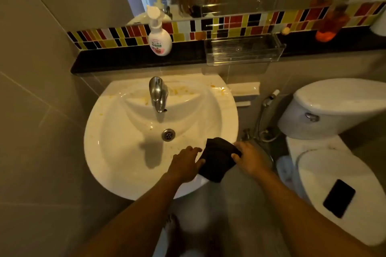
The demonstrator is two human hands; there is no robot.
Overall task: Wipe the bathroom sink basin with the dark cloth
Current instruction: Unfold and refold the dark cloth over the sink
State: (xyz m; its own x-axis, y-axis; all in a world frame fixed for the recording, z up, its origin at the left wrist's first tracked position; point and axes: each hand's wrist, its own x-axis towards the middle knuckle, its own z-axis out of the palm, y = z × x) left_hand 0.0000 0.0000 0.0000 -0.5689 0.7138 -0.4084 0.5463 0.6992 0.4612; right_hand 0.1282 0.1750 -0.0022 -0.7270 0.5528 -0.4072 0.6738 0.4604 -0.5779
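Observation:
A white round sink [108, 152] hangs on the wall, with a chrome tap [158, 96] at the back and a drain [168, 134] in the middle of the basin. Yellow-orange stains dot the rim behind the tap. The dark cloth [217, 158] is draped over the sink's front right rim. My left hand [184, 165] grips its left edge. My right hand [251, 157] pinches its right edge. Both hands are over the front rim, near the drain.
A white soap pump bottle [159, 35] and a clear plastic tray [244, 50] stand on the dark ledge above the sink. To the right is a white toilet [334, 106], and a black phone [339, 198] lies on its closed lid. A bidet sprayer hose [265, 110] hangs between them.

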